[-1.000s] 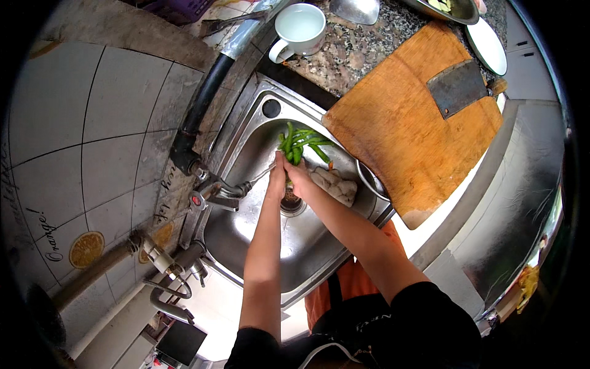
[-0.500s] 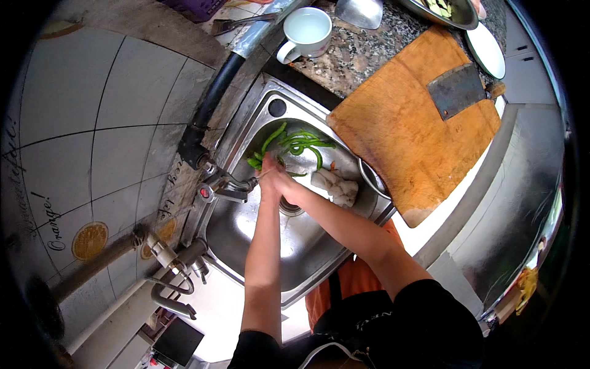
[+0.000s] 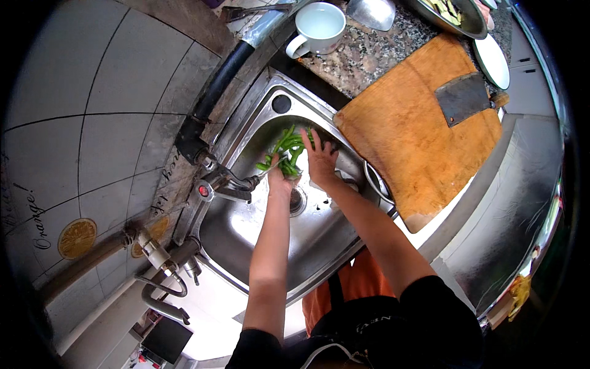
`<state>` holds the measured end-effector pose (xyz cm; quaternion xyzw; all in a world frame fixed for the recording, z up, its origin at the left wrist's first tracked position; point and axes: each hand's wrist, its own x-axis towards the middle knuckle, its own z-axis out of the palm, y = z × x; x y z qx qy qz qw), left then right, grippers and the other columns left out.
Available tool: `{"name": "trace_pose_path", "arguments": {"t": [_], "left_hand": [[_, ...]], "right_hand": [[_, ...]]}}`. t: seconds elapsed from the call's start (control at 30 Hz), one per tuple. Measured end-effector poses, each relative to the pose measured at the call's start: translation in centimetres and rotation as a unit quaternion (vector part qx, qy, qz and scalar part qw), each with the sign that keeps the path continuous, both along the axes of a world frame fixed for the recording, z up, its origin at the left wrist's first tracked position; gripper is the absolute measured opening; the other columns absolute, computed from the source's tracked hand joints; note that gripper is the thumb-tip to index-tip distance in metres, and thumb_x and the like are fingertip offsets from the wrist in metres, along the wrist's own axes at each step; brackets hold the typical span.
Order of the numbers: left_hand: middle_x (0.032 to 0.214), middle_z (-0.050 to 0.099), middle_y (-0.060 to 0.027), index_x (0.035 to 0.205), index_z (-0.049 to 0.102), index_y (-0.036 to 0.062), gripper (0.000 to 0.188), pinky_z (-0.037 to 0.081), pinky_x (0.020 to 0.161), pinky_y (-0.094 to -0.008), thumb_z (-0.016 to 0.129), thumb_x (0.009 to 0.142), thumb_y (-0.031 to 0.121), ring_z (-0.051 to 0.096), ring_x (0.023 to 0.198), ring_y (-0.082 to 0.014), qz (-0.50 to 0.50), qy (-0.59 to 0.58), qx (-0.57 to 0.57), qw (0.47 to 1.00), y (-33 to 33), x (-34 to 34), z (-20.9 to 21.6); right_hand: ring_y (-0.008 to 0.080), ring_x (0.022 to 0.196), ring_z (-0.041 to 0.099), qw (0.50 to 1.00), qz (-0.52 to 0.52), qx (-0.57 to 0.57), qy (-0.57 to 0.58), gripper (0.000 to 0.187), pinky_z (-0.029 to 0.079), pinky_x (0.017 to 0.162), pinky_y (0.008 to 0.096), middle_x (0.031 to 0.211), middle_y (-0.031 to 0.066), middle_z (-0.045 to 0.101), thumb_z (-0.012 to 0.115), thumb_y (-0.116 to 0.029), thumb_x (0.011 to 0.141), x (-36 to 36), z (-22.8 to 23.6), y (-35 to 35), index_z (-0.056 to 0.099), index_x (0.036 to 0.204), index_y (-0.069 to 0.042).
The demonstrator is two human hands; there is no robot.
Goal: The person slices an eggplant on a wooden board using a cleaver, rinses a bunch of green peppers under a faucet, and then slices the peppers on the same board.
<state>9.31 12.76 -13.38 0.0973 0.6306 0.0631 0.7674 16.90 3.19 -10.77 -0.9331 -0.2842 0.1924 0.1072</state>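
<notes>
Long green peppers (image 3: 294, 146) lie bunched in the steel sink (image 3: 236, 243), at its far end. My left hand (image 3: 281, 178) is closed around some of them beside the faucet (image 3: 226, 186), with a thin stream of water running onto it. To the right, my right hand (image 3: 321, 161) is open, its fingers spread at the right side of the bunch. A pale, crumpled cloth-like thing (image 3: 348, 179) is mostly covered by my right hand and wrist. The drain (image 3: 297, 202) shows just nearer than my hands, with dark bits beside it.
Right of the sink lies a wooden cutting board (image 3: 409, 132) bearing a cleaver (image 3: 462, 99). On the counter beyond stand a white mug (image 3: 319, 29), a metal scoop-like utensil (image 3: 372, 12), a metal bowl (image 3: 470, 23) of cut pieces and a white plate (image 3: 491, 61). Pipes run along the left wall.
My hands were together under the faucet and have parted. The right hand has moved right and away from me, fingers spreading. The peppers are bunched closer to my left hand.
</notes>
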Motion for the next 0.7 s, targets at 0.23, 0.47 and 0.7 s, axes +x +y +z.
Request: {"name": "trace_pose_path", "arguments": {"t": [0.23,0.47,0.7], "left_hand": [[0.133,0.041,-0.0085,0.126,0.045,0.0168,0.07,0.024,0.094,-0.063,0.048,0.076,0.066,0.038,0.119,-0.0325,-0.033,-0.155,-0.008,0.987,1.3,2.4,1.7],[0.136,0.034,-0.0116,0.134,0.031,0.0129,0.088,0.025,0.096,-0.0599,0.054,0.068,0.066,0.033,0.124,-0.0331,0.002,-0.255,0.043,0.966,1.1,1.3,4.0],[0.134,0.036,-0.015,0.131,0.036,0.012,0.072,0.022,0.097,-0.0634,0.039,0.076,0.057,0.033,0.124,-0.0331,0.073,-0.206,0.011,0.976,1.5,-0.1,2.7]], "right_hand": [[0.0367,0.109,0.043,0.941,-0.154,0.226,0.196,0.067,0.041,0.084,0.0473,0.124,0.0125,0.042,0.059,-0.022,0.072,-0.7,-6.4,5.0,0.033,0.134,-0.019],[0.0371,0.105,0.052,0.778,-0.322,0.272,0.466,0.055,0.041,0.087,0.0419,0.109,0.0227,0.056,0.056,-0.053,0.076,2.6,-2.0,7.2,0.059,0.108,-0.008],[0.0246,0.085,0.061,0.834,-0.243,0.291,0.4,0.028,0.046,0.076,0.033,0.092,0.0135,0.064,0.059,-0.022,0.078,-0.1,-5.5,6.1,0.06,0.1,-0.005]]}}
